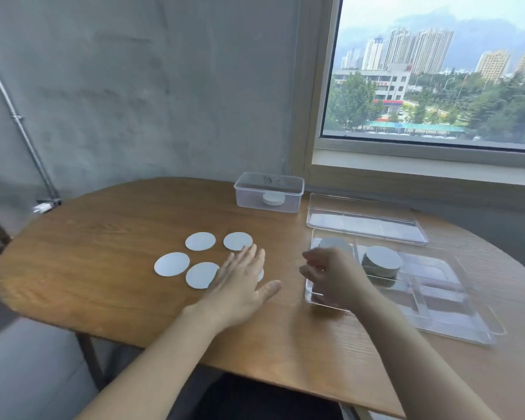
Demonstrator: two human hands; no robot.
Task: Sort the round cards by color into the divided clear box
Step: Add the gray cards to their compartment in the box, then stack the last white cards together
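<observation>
Head cam: wood table by window, grey wall; L hand splayed flat, R hand grip unclear.

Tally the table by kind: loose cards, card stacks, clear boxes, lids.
Loose round cards: 5 (one mostly under the left hand)
Clear boxes: 2 (divided box, small tub)
Card stacks: 3 (two in the divided box, one in the small tub)
Loose lid: 1
Total: 11

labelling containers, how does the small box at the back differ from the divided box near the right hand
The small lidded box is tall, closed and undivided, with one card stack. The divided box is shallow, wide and open, with two stacks. Both are clear plastic.
</observation>
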